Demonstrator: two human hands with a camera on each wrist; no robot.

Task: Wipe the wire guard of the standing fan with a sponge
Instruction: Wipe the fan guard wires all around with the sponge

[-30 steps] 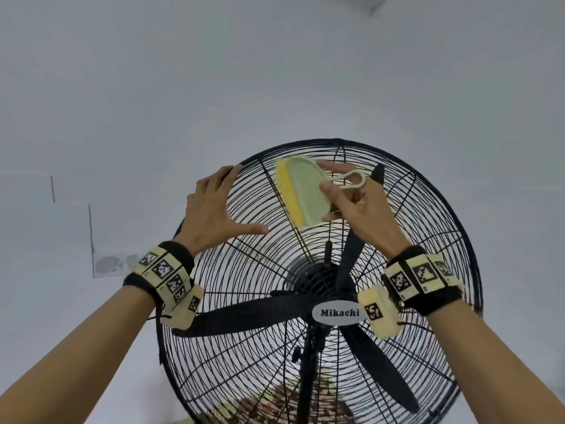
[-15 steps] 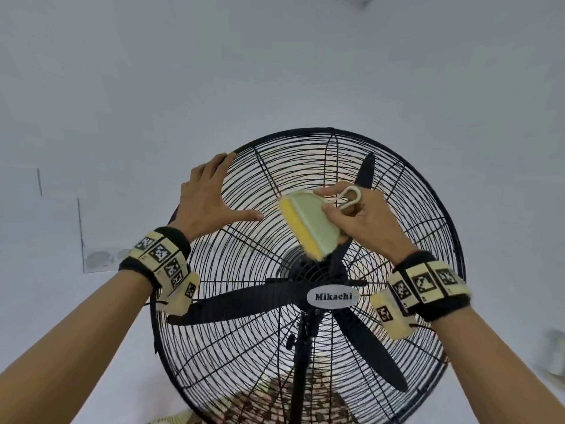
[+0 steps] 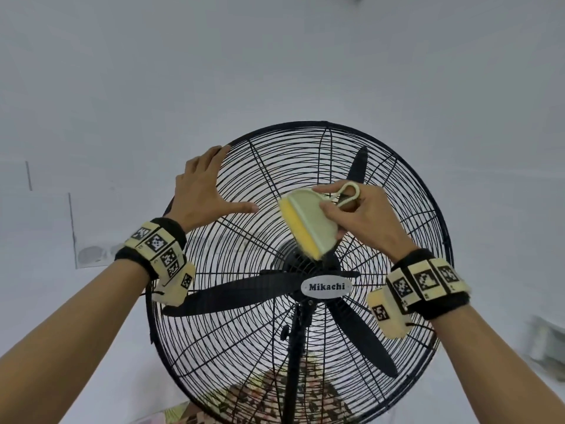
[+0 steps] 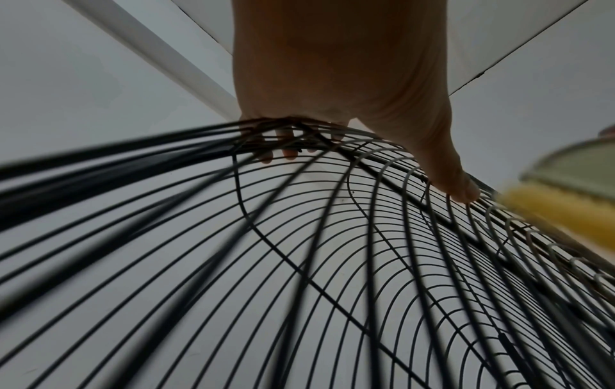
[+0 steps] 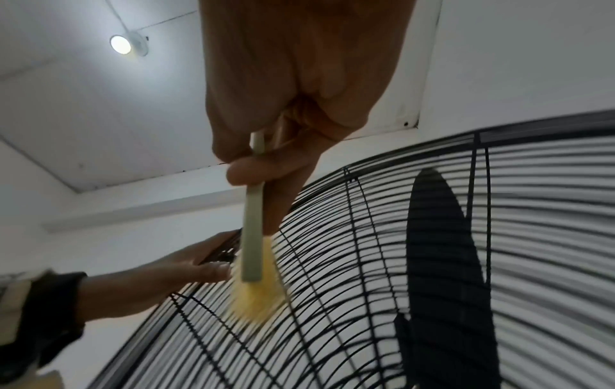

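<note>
A black standing fan fills the head view, its round wire guard (image 3: 324,123) facing me with a Mikachi badge (image 3: 326,286) at the hub. My left hand (image 3: 201,194) lies on the guard's upper left rim, fingers straight, thumb spread; its palm (image 4: 332,65) shows above the wires in the left wrist view. My right hand (image 3: 360,218) pinches the pale green holder (image 3: 315,218) of a yellow sponge (image 3: 301,232). The sponge's edge (image 5: 256,302) touches the guard wires (image 5: 366,237) just above the hub. It also shows blurred as the yellow sponge (image 4: 559,213) beside my left thumb.
Black blades (image 3: 244,293) sit behind the wires and the pole (image 3: 295,362) runs down to a patterned mat (image 3: 275,399). A plain white wall stands behind the fan. A ceiling lamp (image 5: 120,44) glows overhead. Something pale and blurred lies at the right edge (image 3: 547,341).
My right hand has drawn the sponge down the guard from its upper part to just above the hub. The left hand has stayed on the upper left rim.
</note>
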